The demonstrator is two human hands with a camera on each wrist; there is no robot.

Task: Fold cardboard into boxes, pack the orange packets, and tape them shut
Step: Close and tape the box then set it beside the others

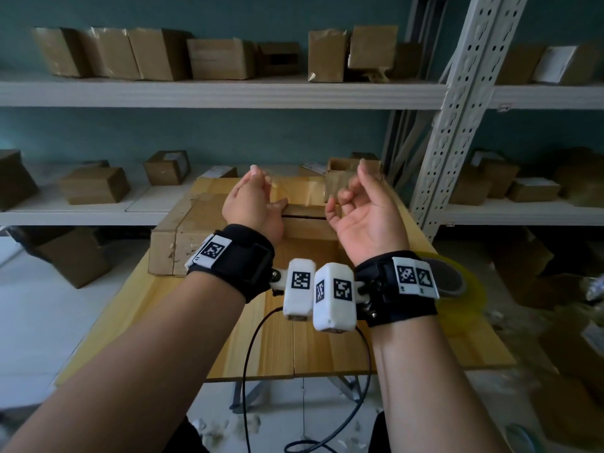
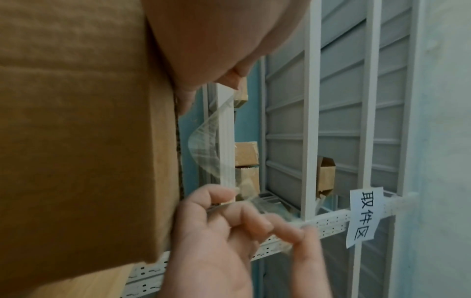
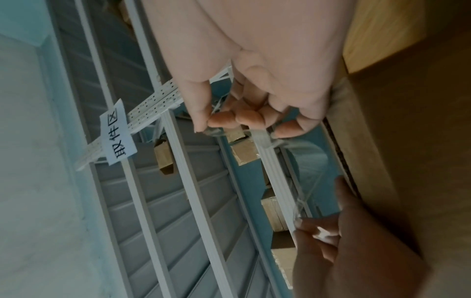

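While one box (image 1: 304, 220) sits below, two hands, left hand (image 1: 251, 204), right hand (image 1: 362, 214), pinch one tape strip (image 2: 206, 145)

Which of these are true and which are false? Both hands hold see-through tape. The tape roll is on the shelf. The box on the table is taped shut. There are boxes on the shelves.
1. Both hands hold a strip of clear tape. True: the left hand and the right hand each pinch an end.
2. The tape roll is on the shelf. False: it lies on the wooden table, beside the right wrist.
3. The cardboard box on the table is taped shut. False: a dark gap still shows between its flaps.
4. Cardboard boxes stand on the shelves. True.
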